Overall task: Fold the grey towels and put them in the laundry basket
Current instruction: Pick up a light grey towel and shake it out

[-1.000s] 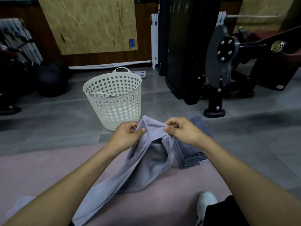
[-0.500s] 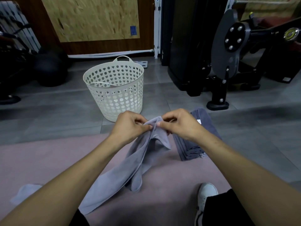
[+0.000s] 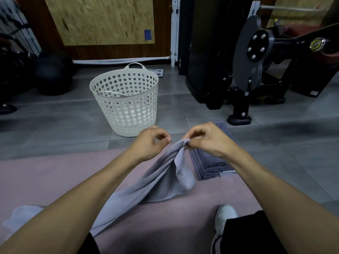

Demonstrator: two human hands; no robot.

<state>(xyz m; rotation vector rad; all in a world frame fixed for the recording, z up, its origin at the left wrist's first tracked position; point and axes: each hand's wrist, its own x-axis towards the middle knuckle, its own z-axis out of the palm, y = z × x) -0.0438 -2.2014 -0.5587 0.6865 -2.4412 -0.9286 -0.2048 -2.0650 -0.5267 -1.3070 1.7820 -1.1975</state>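
A loose grey towel (image 3: 157, 182) hangs from my hands and trails down-left over the pink mat (image 3: 55, 176). My right hand (image 3: 207, 140) pinches the bunched top corner of the towel. Just left of it, my left hand (image 3: 152, 142) is curled, its fingertips pinching the same upper edge. A stack of folded grey towels (image 3: 211, 164) lies on the mat under my right wrist, partly hidden by it. The white perforated laundry basket (image 3: 126, 109) stands upright on the grey floor beyond my hands; what lies inside it is not visible.
Black gym machines (image 3: 256, 70) fill the right background. Dark balls (image 3: 51, 77) and equipment sit at the left. A white shoe (image 3: 224, 217) and a black-clad leg lie at the lower right. Another pale cloth (image 3: 20, 217) shows at the lower left.
My hands have come closer together and gathered the towel's top edge into a bunch. The towel now hangs narrower. The view has tilted down slightly.
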